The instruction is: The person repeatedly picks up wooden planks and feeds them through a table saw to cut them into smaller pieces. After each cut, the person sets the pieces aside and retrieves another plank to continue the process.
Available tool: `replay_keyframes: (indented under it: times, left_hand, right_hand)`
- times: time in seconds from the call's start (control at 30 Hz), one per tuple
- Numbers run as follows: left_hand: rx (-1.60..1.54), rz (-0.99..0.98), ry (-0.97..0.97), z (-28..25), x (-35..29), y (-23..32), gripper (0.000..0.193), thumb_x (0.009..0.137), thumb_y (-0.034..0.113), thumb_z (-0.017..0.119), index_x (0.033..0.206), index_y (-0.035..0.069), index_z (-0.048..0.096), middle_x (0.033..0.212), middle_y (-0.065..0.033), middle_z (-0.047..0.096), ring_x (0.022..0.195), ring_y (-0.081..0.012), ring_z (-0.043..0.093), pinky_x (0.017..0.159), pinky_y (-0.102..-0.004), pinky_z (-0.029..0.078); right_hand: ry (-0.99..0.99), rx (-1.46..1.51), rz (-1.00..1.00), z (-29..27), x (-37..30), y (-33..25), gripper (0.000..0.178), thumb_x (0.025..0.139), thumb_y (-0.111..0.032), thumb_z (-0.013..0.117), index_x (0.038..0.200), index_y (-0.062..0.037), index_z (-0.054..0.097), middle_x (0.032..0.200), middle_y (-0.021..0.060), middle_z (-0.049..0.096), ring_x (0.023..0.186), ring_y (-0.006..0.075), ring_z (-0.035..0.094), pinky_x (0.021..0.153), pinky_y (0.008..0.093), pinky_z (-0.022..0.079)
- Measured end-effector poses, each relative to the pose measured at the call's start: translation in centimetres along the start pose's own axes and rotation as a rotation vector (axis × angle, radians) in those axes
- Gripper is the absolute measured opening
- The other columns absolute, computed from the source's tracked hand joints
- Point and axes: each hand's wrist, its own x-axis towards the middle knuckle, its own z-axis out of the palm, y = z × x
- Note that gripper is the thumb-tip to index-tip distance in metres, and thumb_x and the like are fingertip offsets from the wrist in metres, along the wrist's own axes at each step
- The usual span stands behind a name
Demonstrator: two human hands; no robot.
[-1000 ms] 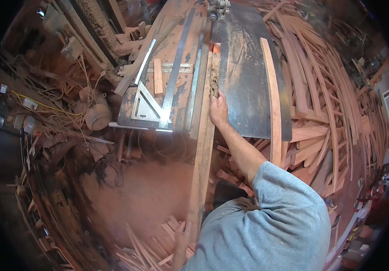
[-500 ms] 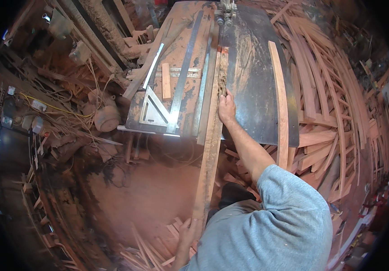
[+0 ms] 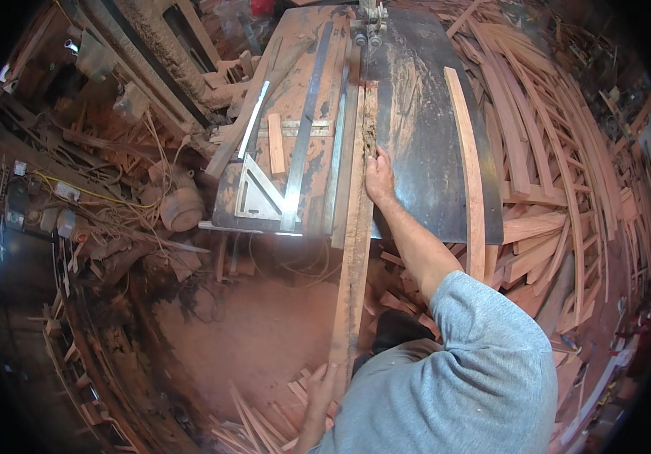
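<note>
A long, narrow wooden board (image 3: 350, 287) with a rough, dark, pitted edge runs from near my body up onto the dark metal saw table (image 3: 427, 170). Its far end lies short of the saw's blade guides (image 3: 368, 36). My right hand (image 3: 380, 178) is closed on the board's right edge, over the table, with the thumb side toward the far end. Low in the view, my left hand (image 3: 322, 384) grips the board's near end from the left; its fingers are partly hidden. A straight metal fence (image 3: 335, 170) lies left of the board.
On the table's left half lie a triangular metal square (image 3: 259, 195), a long metal ruler (image 3: 306, 136) and a short wood block (image 3: 276, 144). A loose strip (image 3: 468, 166) rests along the right side. Stacked timber (image 3: 545, 151) fills the right; a dusty motor (image 3: 182, 209) stands left.
The view has shifted slightly, so the table sits a little lower in it. Both hands keep hold of the board, with hardly any visible movement along the table.
</note>
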Motion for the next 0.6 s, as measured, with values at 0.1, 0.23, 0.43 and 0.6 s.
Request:
replay_keyframes:
  times: [0.1,0.23,0.43,0.6]
  left_hand:
    - [-0.039,-0.011,0.010,0.2,0.4,0.1,0.035,0.102,0.028,0.066,0.119,-0.002,0.072,0.105,-0.0085,0.075,0.097,-0.0125,0.066,0.085,-0.0270,0.052]
    - [-0.114,-0.021,0.021,0.5,0.9,0.4,0.037,0.101,0.025,0.068,0.125,-0.004,0.070,0.111,-0.0110,0.075,0.102,-0.0147,0.067,0.090,-0.0278,0.052]
    - [-0.149,0.011,0.111,1.1,2.0,0.2,0.037,0.102,0.021,0.065,0.128,-0.005,0.068,0.122,-0.0151,0.072,0.113,-0.0203,0.066,0.098,-0.0324,0.051]
    - [-0.160,0.063,0.108,1.4,2.4,2.2,0.037,0.103,0.020,0.060,0.127,-0.008,0.067,0.124,-0.0168,0.071,0.116,-0.0230,0.065,0.102,-0.0342,0.049]
  right_hand:
    - [0.004,-0.004,-0.002,0.1,0.6,0.4,0.051,0.104,-0.027,0.048,0.145,0.0032,0.049,0.153,0.0215,0.048,0.141,0.0353,0.047,0.118,0.0384,0.035]
    - [0.018,-0.002,-0.009,0.4,1.3,0.6,0.051,0.104,-0.027,0.049,0.147,0.0014,0.048,0.152,0.0212,0.049,0.141,0.0344,0.047,0.119,0.0384,0.035]
    - [0.019,0.033,0.021,0.5,2.2,0.2,0.051,0.105,-0.027,0.049,0.148,0.0008,0.048,0.150,0.0209,0.051,0.141,0.0341,0.047,0.119,0.0390,0.035]
    - [-0.016,0.067,0.018,0.5,3.6,0.2,0.054,0.104,-0.026,0.047,0.149,0.0038,0.045,0.155,0.0223,0.045,0.144,0.0357,0.044,0.121,0.0401,0.033]
